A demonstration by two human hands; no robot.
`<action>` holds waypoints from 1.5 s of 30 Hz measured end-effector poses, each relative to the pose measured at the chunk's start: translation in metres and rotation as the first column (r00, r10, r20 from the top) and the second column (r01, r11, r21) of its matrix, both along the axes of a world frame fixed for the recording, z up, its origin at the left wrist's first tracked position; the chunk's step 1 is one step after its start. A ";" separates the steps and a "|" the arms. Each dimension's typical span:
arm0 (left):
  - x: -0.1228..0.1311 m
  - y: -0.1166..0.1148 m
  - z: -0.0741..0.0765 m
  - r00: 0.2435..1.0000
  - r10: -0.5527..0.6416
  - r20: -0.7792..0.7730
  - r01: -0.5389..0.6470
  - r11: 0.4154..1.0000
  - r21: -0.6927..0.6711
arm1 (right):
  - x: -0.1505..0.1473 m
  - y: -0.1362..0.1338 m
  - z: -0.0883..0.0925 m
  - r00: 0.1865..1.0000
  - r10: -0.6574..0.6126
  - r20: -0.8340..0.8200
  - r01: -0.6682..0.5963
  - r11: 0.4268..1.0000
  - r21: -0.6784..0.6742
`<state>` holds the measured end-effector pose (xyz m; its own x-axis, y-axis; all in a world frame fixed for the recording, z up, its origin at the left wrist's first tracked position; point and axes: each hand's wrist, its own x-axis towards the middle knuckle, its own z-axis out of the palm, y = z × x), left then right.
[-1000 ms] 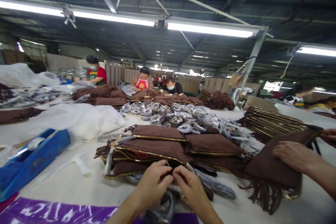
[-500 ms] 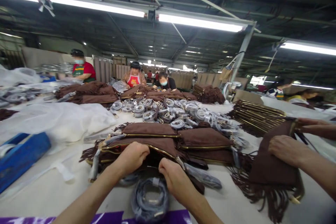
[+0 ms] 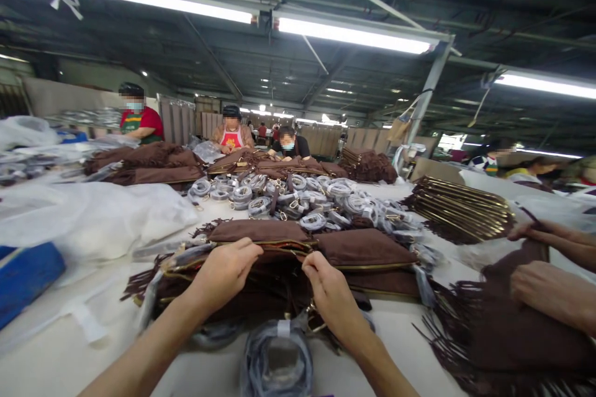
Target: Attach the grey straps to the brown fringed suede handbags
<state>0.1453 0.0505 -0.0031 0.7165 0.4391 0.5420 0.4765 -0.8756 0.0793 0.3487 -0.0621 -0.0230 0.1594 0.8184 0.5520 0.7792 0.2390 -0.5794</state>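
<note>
A dark brown fringed bag with a gold zipper lies in front of me, its mouth lifted between my hands. My left hand pinches the zippered edge on the left. On the right, the closed fingers of my right hand grip the same edge. Part of the bag's lower body is in shadow. Nearest me is a coiled strap wrapped in clear plastic with a white band. Other brown bags with gold zippers lie stacked just behind.
Many wrapped strap coils are heaped beyond the bags. White plastic sheeting and a blue tape dispenser lie left. At right, a co-worker's hands handle another fringed bag, near stacked zippered bags. Several people work farther back.
Both my hands have moved up and away from me with the bag's edge, raising its mouth. The co-worker's bag at right has shifted right and nearer.
</note>
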 end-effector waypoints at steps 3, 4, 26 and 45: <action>-0.005 -0.005 -0.001 0.994 0.061 -0.093 -0.044 0.984 0.173 | 0.001 0.001 -0.004 1.000 -0.022 0.018 0.022 1.000 0.000; -0.006 -0.005 -0.007 0.991 0.058 -0.123 -0.032 0.978 0.205 | 0.002 0.000 -0.008 0.999 -0.028 0.024 0.028 1.000 0.001; 0.015 -0.037 -0.017 0.956 -0.161 -0.244 0.118 0.976 -0.182 | -0.015 -0.004 -0.029 0.964 0.101 0.247 -0.039 0.969 -0.246; 0.059 0.010 -0.017 0.964 -0.266 0.002 0.225 0.811 -0.540 | 0.001 0.003 -0.023 0.995 0.085 0.061 -0.067 0.968 -0.242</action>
<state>0.2046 0.0607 -0.0204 0.8664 0.4480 0.2206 0.2738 -0.7955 0.5406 0.3500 -0.0596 -0.0465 0.0593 0.9362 0.3463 0.8050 0.1603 -0.5712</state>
